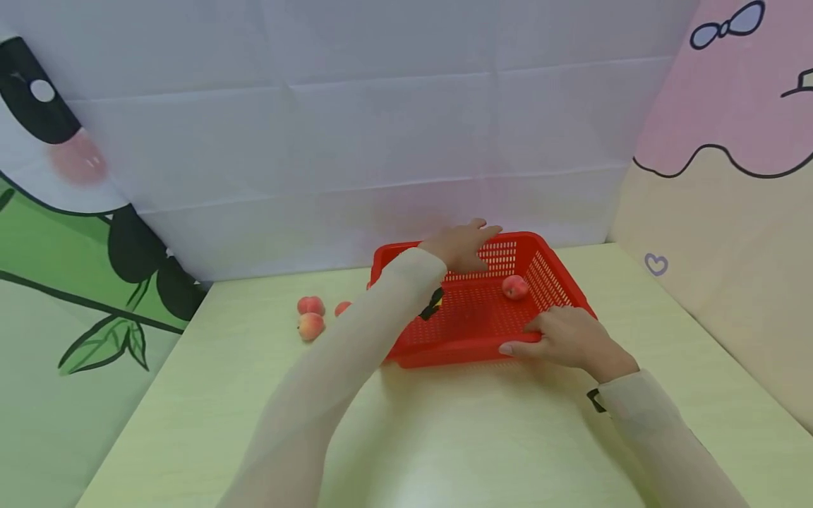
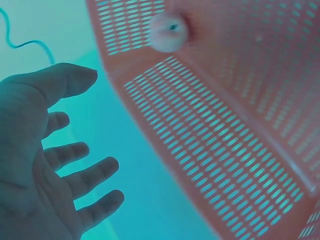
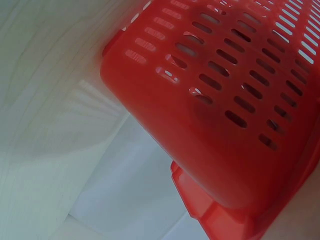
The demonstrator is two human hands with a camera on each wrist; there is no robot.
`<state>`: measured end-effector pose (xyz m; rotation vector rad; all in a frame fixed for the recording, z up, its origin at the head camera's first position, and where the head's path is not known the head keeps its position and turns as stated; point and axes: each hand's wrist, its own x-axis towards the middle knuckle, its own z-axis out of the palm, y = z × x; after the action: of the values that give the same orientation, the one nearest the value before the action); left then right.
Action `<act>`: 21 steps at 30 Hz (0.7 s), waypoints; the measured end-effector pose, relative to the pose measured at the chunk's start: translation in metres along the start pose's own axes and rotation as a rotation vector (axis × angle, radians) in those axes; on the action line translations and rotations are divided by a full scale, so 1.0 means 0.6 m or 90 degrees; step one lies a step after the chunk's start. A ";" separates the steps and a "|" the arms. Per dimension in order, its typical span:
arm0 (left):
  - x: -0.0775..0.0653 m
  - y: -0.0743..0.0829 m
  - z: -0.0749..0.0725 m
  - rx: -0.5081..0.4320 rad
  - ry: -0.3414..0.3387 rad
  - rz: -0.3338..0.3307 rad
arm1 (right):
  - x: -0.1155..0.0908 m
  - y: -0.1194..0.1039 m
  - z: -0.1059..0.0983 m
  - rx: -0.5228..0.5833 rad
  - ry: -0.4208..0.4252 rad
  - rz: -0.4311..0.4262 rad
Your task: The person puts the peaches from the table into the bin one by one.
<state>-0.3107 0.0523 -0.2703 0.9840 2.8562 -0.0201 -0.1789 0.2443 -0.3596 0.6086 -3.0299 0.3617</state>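
Observation:
A red plastic basket (image 1: 470,317) with slotted walls stands on the table. Inside it, toward the right, lies a pink-red peach (image 1: 515,287), also visible near the top of the left wrist view. My left hand (image 1: 460,247) reaches over to the basket's far rim with its fingers spread and holds nothing. In the left wrist view a gap shows between that hand (image 2: 55,145) and the basket wall. At the near right corner, my right hand (image 1: 568,339) grips the rim, thumb toward the front. The right wrist view mostly shows the basket's slotted surface (image 3: 200,145).
Left of the basket, two peaches (image 1: 311,315) lie close together on the table (image 1: 254,395). Another peach (image 1: 343,307) is partly hidden behind my left sleeve. A pale cloth wall (image 1: 317,162) rises behind the table, and a printed panel (image 1: 718,233) stands at the right.

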 end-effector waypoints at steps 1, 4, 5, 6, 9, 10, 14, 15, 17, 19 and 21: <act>-0.002 -0.002 -0.005 -0.001 0.007 0.000 | 0.000 0.001 0.000 0.001 0.002 -0.002; -0.008 -0.010 -0.020 -0.007 0.014 -0.003 | -0.001 0.002 0.001 0.002 0.007 -0.005; -0.009 -0.013 -0.025 -0.015 0.014 -0.005 | -0.002 0.002 0.001 0.003 0.008 -0.006; -0.012 -0.017 -0.029 -0.023 0.012 -0.007 | -0.002 0.003 0.001 0.003 0.008 -0.006; -0.023 -0.028 -0.040 -0.046 0.016 -0.005 | -0.002 0.002 0.001 -0.001 0.007 -0.007; -0.027 -0.031 -0.043 -0.049 0.018 -0.006 | -0.002 0.002 0.000 -0.002 0.007 -0.007; -0.046 -0.046 -0.056 -0.058 0.039 -0.007 | -0.002 -0.001 -0.001 -0.005 0.001 -0.004; -0.052 -0.050 -0.061 -0.057 0.046 -0.007 | -0.002 -0.002 -0.001 -0.004 0.000 -0.002; -0.063 -0.057 -0.067 -0.052 0.056 -0.011 | -0.002 -0.003 -0.001 -0.003 -0.001 0.000; -0.076 -0.065 -0.072 -0.049 0.065 -0.010 | -0.002 -0.003 -0.002 -0.001 0.000 0.002; -0.089 -0.073 -0.075 -0.050 0.079 -0.010 | -0.002 -0.003 -0.001 -0.002 0.001 0.002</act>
<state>-0.3008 -0.0125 -0.2208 0.9806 2.9508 0.1549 -0.1772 0.2432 -0.3584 0.6030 -3.0300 0.3576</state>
